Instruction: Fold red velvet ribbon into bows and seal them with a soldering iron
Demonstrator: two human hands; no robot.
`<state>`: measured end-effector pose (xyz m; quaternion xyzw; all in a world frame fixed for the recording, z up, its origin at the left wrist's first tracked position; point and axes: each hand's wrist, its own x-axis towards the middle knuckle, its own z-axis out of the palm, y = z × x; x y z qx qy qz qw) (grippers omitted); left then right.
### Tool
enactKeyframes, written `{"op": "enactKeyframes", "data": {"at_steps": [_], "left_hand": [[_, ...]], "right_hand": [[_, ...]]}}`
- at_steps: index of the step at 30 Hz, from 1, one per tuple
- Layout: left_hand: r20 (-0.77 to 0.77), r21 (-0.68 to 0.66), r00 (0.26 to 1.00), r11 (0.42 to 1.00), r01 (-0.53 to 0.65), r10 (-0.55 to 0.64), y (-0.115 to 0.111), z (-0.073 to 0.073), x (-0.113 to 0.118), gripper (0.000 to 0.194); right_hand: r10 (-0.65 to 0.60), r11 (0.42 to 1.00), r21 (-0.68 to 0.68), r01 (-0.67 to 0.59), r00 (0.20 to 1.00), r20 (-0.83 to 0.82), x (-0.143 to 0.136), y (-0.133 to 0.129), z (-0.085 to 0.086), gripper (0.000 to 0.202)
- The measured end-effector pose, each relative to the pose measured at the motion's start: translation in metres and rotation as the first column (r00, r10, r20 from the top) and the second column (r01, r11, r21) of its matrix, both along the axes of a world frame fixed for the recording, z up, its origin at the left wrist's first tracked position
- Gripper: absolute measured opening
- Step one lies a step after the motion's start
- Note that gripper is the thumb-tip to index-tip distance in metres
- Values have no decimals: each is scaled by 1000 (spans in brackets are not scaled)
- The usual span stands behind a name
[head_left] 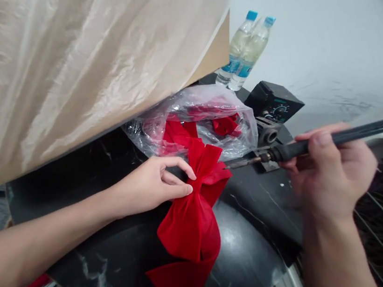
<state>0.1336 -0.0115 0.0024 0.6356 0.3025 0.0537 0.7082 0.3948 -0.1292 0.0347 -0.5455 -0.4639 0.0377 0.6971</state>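
A red ribbon bow [188, 224] is pinched at its gathered middle by my left hand [157, 183], thumb and fingers closed on it. Its loops and tails spread over the black marbled table, one notched tail lying toward me. On the right, my right hand [332, 167] is wrapped around the dark handle of a soldering iron [293, 149]. The iron's thin metal tip points left and comes close to the bow's right-hand tail; whether it touches the ribbon I cannot tell.
Behind the bow, a clear plastic bag [244, 117] holds more red ribbon pieces. A black control box with a dial [276, 104] and an iron holder [267, 131] stand to its right. Two bottles [246, 51] lean by the wall. A large plastic-covered box [96, 66] fills the back left.
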Motion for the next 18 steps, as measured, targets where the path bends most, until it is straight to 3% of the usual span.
{"op": "enactKeyframes", "data": {"at_steps": [8, 15, 18], "left_hand": [[-20, -26, 1000, 1000, 13, -13, 4, -2, 1, 23], [-46, -32, 999, 999, 13, -15, 4, -2, 2, 21], [-60, -21, 998, 1000, 19, -20, 4, -2, 3, 23]], "right_hand": [[-24, 994, 112, -9, 955, 297, -36, 30, 18, 6], [-253, 948, 272, 162, 904, 344, -40, 40, -1, 12], [-280, 951, 243, 193, 871, 403, -42, 39, -5, 15]]}}
